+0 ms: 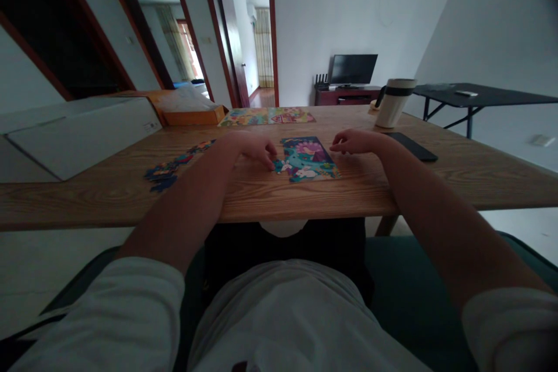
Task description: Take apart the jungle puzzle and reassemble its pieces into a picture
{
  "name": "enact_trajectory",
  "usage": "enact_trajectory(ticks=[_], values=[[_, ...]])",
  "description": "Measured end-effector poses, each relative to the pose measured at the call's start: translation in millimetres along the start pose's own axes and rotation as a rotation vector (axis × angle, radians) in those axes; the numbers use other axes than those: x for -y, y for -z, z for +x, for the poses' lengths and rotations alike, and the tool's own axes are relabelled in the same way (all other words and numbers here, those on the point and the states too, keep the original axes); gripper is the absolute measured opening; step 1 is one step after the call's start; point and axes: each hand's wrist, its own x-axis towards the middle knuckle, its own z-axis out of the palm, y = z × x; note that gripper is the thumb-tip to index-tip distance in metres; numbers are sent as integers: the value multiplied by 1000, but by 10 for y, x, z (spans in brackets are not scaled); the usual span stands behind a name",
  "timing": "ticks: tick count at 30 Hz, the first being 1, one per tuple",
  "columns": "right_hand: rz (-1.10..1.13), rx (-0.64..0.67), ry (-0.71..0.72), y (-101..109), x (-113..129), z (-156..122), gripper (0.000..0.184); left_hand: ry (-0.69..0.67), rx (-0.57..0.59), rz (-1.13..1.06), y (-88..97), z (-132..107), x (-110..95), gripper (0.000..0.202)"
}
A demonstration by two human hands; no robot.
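Observation:
A partly assembled jigsaw puzzle (311,154), with white rabbits and a pink-purple shape on teal, lies on the wooden table in front of me. My left hand (256,148) is at its left side, fingertips pinched at a small teal puzzle piece (278,166) by the lower left edge. Fingers partly cover that piece, and I cannot tell whether it is joined to the puzzle. Just off the right edge rests my right hand (355,142), its fingers loosely bent and apart, nothing visible in them. Loose dark-blue puzzle pieces (163,174) lie left of my left forearm, which hides some.
Behind the puzzle lies a colourful printed sheet (268,116). An orange box (192,115) and a white box (82,136) stand on the left. A dark flat tablet-like object (412,146) and a cream tumbler (394,103) are at the right.

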Motion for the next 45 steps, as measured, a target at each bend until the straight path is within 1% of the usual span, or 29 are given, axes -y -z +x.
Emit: enact_trajectory(ticks=[3, 7, 10, 15, 19, 27, 34, 39, 42, 45], values=[[30, 11, 6, -7, -18, 14, 38, -16, 46, 12, 24, -24, -69, 68], [47, 18, 25, -24, -40, 49, 41, 1, 35, 32, 52, -89, -170, 70], [49, 19, 48, -46, -62, 89, 43, 14, 31, 21, 50, -105, -204, 69], [79, 65, 71, -70, -99, 141, 49, -3, 34, 24, 36, -69, -218, 72], [64, 72, 78, -45, -82, 114, 52, -15, 30, 64, 22, -18, -196, 72], [14, 52, 66, 4, -14, 18, 47, -74, 24, 8, -24, 35, -157, 73], [19, 46, 62, -10, -38, 43, 46, -90, 15, -15, -27, 19, -205, 68], [29, 10, 56, -21, -57, 57, 42, -103, 29, -4, -57, 53, -213, 68], [33, -6, 39, -37, -71, 64, 40, -88, 3, -14, 32, 31, -151, 69], [61, 2, 21, -61, -95, 88, 43, -22, -106, -58, 219, -55, 8, 73]])
